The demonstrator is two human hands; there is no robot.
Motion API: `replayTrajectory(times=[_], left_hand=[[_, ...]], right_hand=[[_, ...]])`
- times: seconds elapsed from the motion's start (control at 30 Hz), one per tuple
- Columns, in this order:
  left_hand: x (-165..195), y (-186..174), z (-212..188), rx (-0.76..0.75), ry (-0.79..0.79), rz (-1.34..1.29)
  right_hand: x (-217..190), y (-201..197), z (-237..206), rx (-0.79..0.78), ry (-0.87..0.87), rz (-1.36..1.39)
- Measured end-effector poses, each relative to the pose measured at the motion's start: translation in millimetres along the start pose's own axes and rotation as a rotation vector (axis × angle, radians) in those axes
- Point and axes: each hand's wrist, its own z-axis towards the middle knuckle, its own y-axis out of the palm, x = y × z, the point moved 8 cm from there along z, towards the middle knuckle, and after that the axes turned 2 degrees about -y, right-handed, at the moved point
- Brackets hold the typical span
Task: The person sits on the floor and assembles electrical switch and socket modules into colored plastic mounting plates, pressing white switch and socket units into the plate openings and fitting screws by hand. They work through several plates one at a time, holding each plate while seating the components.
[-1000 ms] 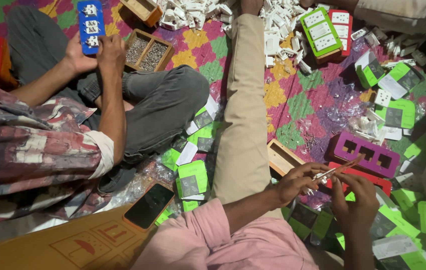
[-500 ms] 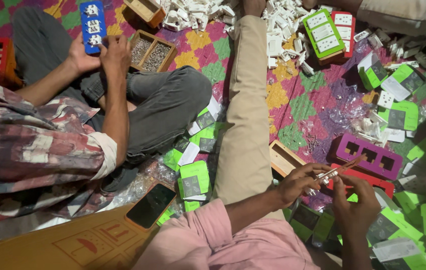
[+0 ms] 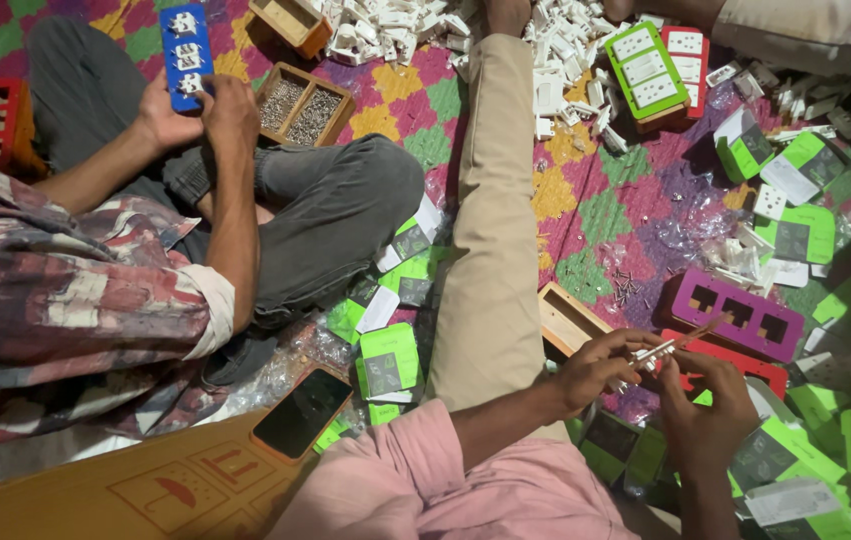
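Head view. My left hand (image 3: 600,372) is closed on a thin tool (image 3: 683,338), a slim rod pinched between thumb and fingertips and slanting up to the right. My right hand (image 3: 710,418) meets it at the lower end with fingers curled. I cannot tell whether it grips a small part or only steadies the rod. Both hands work over the purple three-hole frame (image 3: 735,315) and the red frame (image 3: 735,362) just beside it, near an open wooden box (image 3: 567,318).

I judge this to be a fitting step, with tool and part being brought together. The next move calls for a steady tip and exact alignment, since the piece is too small to make out.

A co-worker's hands (image 3: 200,110) hold a blue socket plate (image 3: 185,50) beside a tray of screws (image 3: 300,105), well apart from mine.

Against the frame a second ago, little differs: both of my hands and the tool keep the same pose, and the blue plate sits as before.
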Motion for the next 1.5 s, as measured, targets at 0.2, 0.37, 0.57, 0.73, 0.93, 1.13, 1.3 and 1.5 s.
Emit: replayTrajectory(times=[0.2, 0.37, 0.57, 0.73, 0.93, 1.13, 1.3, 1.5], left_hand=[[-3.5, -0.9, 1.4, 0.000, 0.005, 0.019], [-4.9, -0.7, 1.8, 0.005, 0.027, 0.051], [-1.8, 1.9, 3.0, -0.023, 0.109, 0.039], [-9.1, 0.0, 5.1, -0.013, 0.079, 0.090], [-11.2, -1.8, 3.4, 0.000, 0.023, 0.102], [-9.8, 0.1, 3.1, -0.003, 0.013, 0.058], [-13.8, -1.0, 3.3, -0.013, 0.018, 0.039], [-16.7, -2.4, 4.8, -0.033, 0.028, 0.033]], right_hand=[[29.5, 6.7, -4.0, -0.037, 0.234, 0.289], [31.0, 5.5, -3.5, -0.064, 0.248, 0.294], [0.9, -8.0, 4.8, -0.046, -0.063, -0.106], [5.4, -6.2, 4.7, -0.057, -0.002, 0.002], [14.3, -3.2, 2.4, -0.050, 0.020, 0.058], [30.7, 2.3, -2.2, -0.036, 0.188, 0.142], [37.5, 7.3, -4.2, -0.037, 0.267, 0.342], [44.6, 9.0, -4.1, -0.044, 0.211, 0.435]])
